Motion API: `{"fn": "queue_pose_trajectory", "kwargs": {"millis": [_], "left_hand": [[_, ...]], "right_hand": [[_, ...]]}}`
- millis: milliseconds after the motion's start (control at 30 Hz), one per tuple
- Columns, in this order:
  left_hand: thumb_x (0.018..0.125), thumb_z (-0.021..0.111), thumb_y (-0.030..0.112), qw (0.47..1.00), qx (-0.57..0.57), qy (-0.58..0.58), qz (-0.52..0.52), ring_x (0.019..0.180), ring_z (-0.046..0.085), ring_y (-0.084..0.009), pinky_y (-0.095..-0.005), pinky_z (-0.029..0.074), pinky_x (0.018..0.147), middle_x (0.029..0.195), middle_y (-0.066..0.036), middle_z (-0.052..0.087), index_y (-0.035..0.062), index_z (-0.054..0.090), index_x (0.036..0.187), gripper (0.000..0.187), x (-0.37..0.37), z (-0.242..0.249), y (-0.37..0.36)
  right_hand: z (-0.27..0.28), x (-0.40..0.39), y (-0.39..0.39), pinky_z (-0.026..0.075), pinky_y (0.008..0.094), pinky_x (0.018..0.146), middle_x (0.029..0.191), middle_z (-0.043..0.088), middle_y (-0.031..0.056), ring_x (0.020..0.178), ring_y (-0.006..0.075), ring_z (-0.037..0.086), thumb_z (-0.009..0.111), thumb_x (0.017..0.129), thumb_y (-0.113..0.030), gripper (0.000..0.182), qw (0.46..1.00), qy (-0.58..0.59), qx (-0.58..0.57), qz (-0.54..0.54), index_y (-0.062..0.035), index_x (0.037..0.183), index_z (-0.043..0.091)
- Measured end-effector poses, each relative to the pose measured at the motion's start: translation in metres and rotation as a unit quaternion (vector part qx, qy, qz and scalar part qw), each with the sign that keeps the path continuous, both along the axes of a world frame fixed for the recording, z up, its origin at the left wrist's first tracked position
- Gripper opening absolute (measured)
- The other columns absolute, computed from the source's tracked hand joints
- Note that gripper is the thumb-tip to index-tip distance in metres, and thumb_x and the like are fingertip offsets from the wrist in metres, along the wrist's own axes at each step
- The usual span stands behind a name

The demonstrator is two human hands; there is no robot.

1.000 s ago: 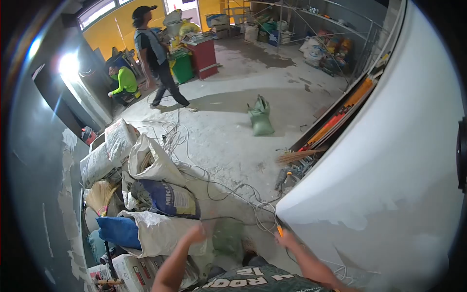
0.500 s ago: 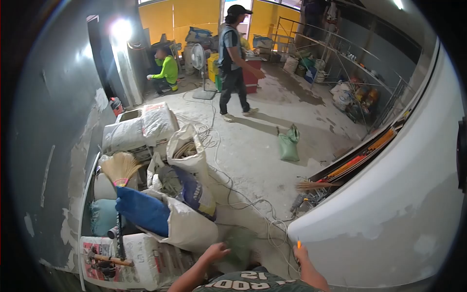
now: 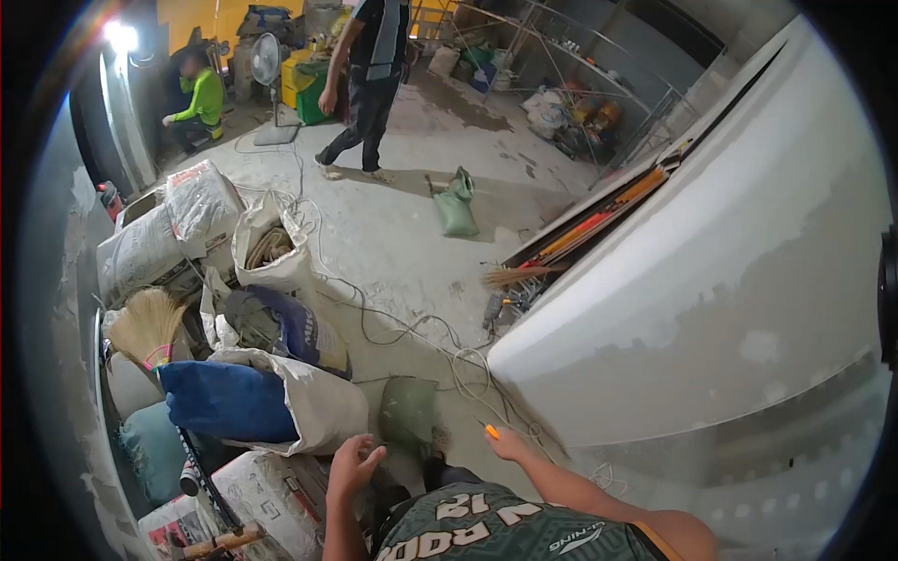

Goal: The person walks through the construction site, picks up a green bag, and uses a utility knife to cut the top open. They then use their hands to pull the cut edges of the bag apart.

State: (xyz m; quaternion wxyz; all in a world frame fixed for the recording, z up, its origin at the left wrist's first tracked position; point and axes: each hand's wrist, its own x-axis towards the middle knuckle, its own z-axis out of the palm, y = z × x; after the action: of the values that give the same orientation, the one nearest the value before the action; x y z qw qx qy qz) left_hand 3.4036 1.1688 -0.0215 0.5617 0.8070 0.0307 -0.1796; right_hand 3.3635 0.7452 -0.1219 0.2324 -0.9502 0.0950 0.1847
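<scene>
So, head cam, the only view you had: your left hand (image 3: 354, 465) was the big change. Half a second earlier it was curled up right by the green sack (image 3: 408, 411) at your feet; now it had opened, thumb and fingers apart, in front of the white sack (image 3: 329, 404). I couldn't see anything in it, and couldn't tell if it was brushing that sack. Your right hand (image 3: 510, 445) was closed around the orange tool (image 3: 491, 432), out in front of you near the corner of the white panel (image 3: 673, 337). Its tip pointed up earlier but now angled off to your left. Too small to say what kind of tool it was. For the work, I'd read that as your left being free and your right doing the holding.

Materials-wise: the green sack looked thin and slack, sort of flattened on dusty grey concrete. The white sack was coarser and bulging, its creased mouth wrapped round a smooth, soft-looking blue bundle (image 3: 224, 402). The straw broom (image 3: 150, 323) behind fanned out in stiff, dry bristles. The white panel was broad and matte with blotchy grey patches, and the pale cable (image 3: 465, 376) lay in loose loops by its corner.
</scene>
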Motion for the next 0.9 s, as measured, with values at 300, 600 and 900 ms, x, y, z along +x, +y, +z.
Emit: {"fn": "queue_pose_trajectory", "kwargs": {"millis": [300,600,900], "left_hand": [[0.084,0.075,0.029,0.997,0.040,0.047,-0.041,0.090,0.070,-0.0270,-0.0373,0.055,0.080,0.104,-0.018,0.070,-0.0023,0.062,0.119,0.049,-0.010,0.004,0.023],[0.081,0.077,0.034,0.996,0.025,0.012,-0.079,0.091,0.068,-0.0304,-0.0393,0.052,0.081,0.101,-0.019,0.069,-0.0006,0.065,0.115,0.050,0.021,0.002,-0.010],[0.084,0.075,0.033,0.984,0.042,-0.009,-0.175,0.092,0.070,-0.0294,-0.0391,0.054,0.081,0.103,-0.019,0.071,-0.0003,0.064,0.117,0.048,0.030,-0.012,-0.068]], "right_hand": [[0.045,-0.086,-0.058,0.047,0.0381,0.041,0.062,0.056,0.0108,0.045,0.0227,0.058,0.055,0.096,-0.041,0.043,0.885,0.240,0.020,-0.398,0.0007,0.089,0.059],[0.064,0.000,-0.012,0.048,0.0407,0.048,0.054,0.056,0.0122,0.046,0.0251,0.060,0.046,0.098,-0.051,0.058,0.959,0.165,0.055,-0.225,0.0009,0.076,0.058],[0.060,-0.042,-0.036,0.048,0.0451,0.052,0.061,0.060,0.0188,0.049,0.0315,0.060,0.052,0.096,-0.050,0.054,0.966,0.101,0.051,-0.232,0.0002,0.079,0.063]]}}
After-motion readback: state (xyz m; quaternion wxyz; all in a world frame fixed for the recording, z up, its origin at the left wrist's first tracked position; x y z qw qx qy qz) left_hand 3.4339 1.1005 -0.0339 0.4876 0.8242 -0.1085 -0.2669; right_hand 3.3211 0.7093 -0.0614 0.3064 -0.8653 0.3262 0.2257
